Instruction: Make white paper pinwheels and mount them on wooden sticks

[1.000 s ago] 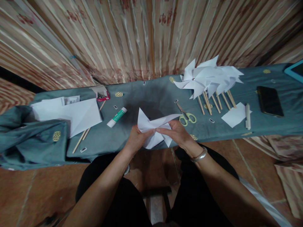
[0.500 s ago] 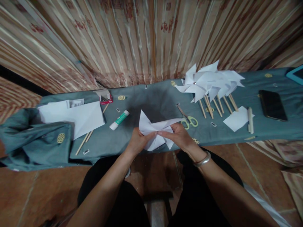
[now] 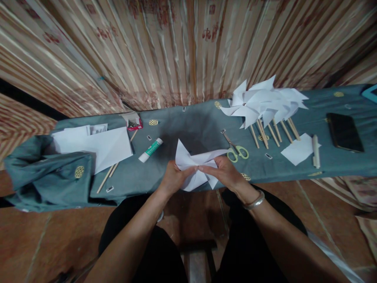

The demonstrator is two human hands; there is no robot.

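Observation:
A white folded paper pinwheel shape lies at the near edge of the grey-blue table cloth. My left hand pinches its middle from the left. My right hand, a silver bangle on its wrist, pinches the same middle from the right. The fingertips of both hands meet at the paper's centre. Two paper points stick up behind the hands and two hang below them.
Green-handled scissors lie just right of my hands. A glue stick lies to the left. Several finished pinwheels on sticks sit at the back right, near a paper square, a black phone, paper sheets, wooden sticks.
My hands and the paper keep the same hold. My fingertips have closed in a little on the paper's centre. The view has shifted slightly.

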